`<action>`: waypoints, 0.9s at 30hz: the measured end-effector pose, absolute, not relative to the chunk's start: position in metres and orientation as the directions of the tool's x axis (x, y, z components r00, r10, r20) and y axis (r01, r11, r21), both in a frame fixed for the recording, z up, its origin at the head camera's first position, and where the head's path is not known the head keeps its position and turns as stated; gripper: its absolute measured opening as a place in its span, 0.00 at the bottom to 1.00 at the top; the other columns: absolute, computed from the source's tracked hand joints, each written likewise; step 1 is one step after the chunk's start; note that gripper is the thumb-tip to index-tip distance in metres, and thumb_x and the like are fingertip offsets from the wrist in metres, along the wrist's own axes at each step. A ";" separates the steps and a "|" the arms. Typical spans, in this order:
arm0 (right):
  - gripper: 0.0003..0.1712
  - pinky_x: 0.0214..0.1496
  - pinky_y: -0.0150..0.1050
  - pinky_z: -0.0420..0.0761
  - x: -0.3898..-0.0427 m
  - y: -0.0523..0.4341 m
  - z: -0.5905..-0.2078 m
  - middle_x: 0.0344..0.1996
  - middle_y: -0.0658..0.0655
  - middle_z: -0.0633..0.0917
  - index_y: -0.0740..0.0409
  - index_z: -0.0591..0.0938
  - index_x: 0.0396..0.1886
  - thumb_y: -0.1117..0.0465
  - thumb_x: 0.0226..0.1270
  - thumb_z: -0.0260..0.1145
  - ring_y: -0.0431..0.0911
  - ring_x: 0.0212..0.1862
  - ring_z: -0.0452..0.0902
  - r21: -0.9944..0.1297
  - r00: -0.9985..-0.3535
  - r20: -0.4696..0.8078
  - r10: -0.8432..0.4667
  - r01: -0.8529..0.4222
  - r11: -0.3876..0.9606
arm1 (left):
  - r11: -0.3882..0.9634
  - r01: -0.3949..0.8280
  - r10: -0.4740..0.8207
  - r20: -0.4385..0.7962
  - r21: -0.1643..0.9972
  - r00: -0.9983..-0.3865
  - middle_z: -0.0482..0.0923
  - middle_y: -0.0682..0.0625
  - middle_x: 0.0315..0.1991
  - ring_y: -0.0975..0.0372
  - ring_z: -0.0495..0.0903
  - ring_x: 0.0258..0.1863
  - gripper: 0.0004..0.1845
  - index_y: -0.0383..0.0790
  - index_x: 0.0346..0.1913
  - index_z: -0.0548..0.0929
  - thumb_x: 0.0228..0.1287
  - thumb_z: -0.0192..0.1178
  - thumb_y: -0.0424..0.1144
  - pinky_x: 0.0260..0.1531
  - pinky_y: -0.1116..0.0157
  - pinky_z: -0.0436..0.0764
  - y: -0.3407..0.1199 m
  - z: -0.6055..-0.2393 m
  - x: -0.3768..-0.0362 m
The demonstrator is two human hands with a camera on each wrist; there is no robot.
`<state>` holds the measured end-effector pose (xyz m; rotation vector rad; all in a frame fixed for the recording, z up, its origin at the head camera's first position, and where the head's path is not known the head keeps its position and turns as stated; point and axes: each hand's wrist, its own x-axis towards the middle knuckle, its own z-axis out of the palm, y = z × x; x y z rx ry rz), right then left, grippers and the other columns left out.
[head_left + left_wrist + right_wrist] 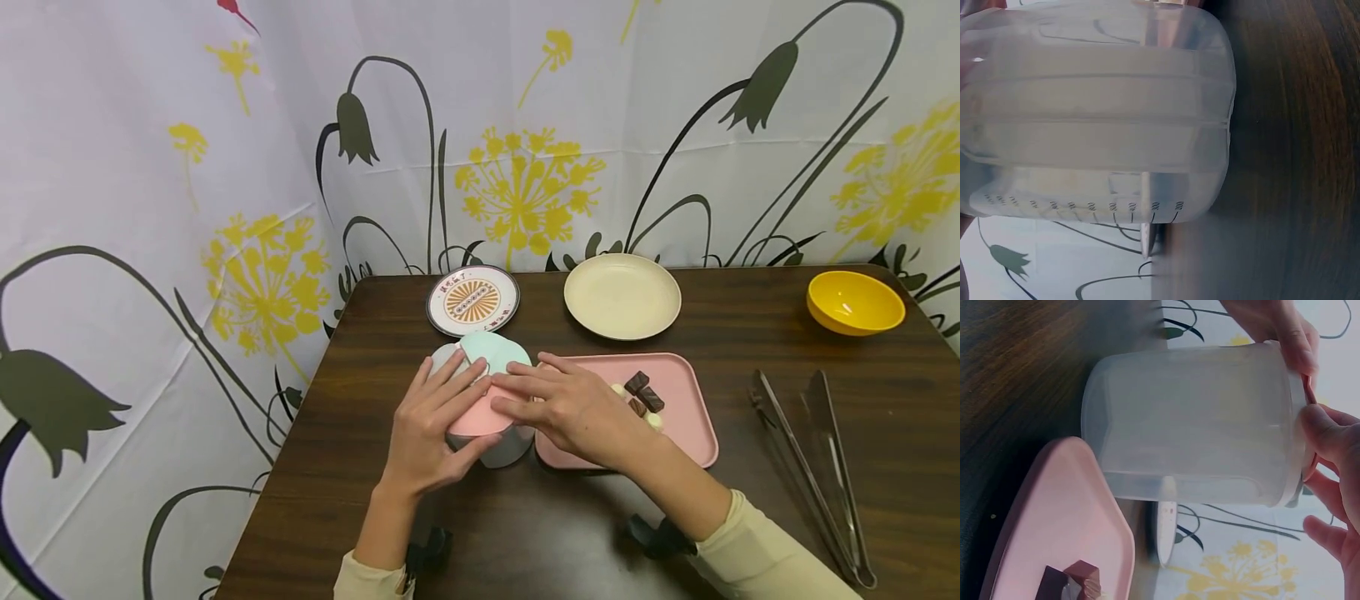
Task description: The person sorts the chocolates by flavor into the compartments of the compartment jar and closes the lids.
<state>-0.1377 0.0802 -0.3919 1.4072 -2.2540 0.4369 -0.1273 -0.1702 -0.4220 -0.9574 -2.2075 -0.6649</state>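
A translucent plastic canister (1197, 425) stands upright on the table, with measuring marks down its side in the left wrist view. Its round lid (489, 346) has mint, pink and pale grey sections. Spread across the lid's top are the fingers of my left hand (431, 425), its thumb along the near rim. From the right, my right hand (581, 408) reaches over the lid and pinches the edge of the pink flap (476, 417), thumb at the rim. Beside the canister is a pink tray (693, 425) holding several chocolates (651, 400), partly hidden by my right hand.
Behind the canister lies a patterned white plate (472, 300), with a cream plate (622, 296) to its right. A yellow bowl (855, 304) sits at the far right. Metal tongs (847, 492) lie right of the tray. A flower-printed curtain (510, 100) hangs behind the table.
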 end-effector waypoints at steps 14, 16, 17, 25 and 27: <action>0.25 0.67 0.51 0.68 -0.142 0.080 -0.383 0.58 0.49 0.82 0.47 0.82 0.61 0.62 0.63 0.69 0.43 0.63 0.75 -0.088 -0.403 0.524 -0.750 -0.902 0.424 | 0.612 0.757 0.365 0.767 0.230 -0.527 0.82 0.50 0.56 0.51 0.77 0.60 0.31 0.42 0.53 0.87 0.63 0.56 0.65 0.63 0.42 0.65 -0.163 -0.421 -0.131; 0.23 0.67 0.51 0.67 -0.143 0.080 -0.383 0.58 0.48 0.82 0.47 0.82 0.61 0.61 0.65 0.67 0.43 0.63 0.75 -0.121 -0.416 0.531 -0.738 -0.900 0.420 | 0.593 0.767 0.363 0.769 0.246 -0.527 0.84 0.49 0.53 0.51 0.78 0.58 0.29 0.42 0.50 0.88 0.62 0.57 0.63 0.62 0.44 0.67 -0.162 -0.418 -0.133; 0.22 0.68 0.50 0.67 -0.143 0.080 -0.382 0.57 0.47 0.82 0.47 0.82 0.61 0.61 0.67 0.66 0.42 0.63 0.75 -0.141 -0.425 0.533 -0.731 -0.897 0.419 | 0.581 0.773 0.365 0.767 0.255 -0.527 0.84 0.48 0.51 0.51 0.79 0.56 0.28 0.42 0.48 0.88 0.62 0.57 0.63 0.62 0.44 0.67 -0.161 -0.416 -0.135; 0.18 0.64 0.44 0.71 -0.147 0.076 -0.380 0.54 0.46 0.82 0.49 0.81 0.60 0.57 0.74 0.59 0.41 0.58 0.76 -0.249 -0.471 0.542 -0.696 -0.881 0.403 | 0.522 0.800 0.383 0.757 0.295 -0.529 0.80 0.47 0.42 0.50 0.77 0.46 0.23 0.44 0.39 0.86 0.64 0.55 0.60 0.51 0.52 0.72 -0.159 -0.409 -0.144; 0.18 0.61 0.43 0.74 -0.147 0.075 -0.380 0.55 0.46 0.82 0.49 0.81 0.60 0.58 0.75 0.57 0.42 0.57 0.76 -0.265 -0.480 0.544 -0.688 -0.876 0.402 | 0.522 0.800 0.377 0.761 0.298 -0.529 0.81 0.46 0.46 0.50 0.78 0.52 0.23 0.43 0.40 0.87 0.66 0.54 0.59 0.57 0.49 0.70 -0.159 -0.410 -0.143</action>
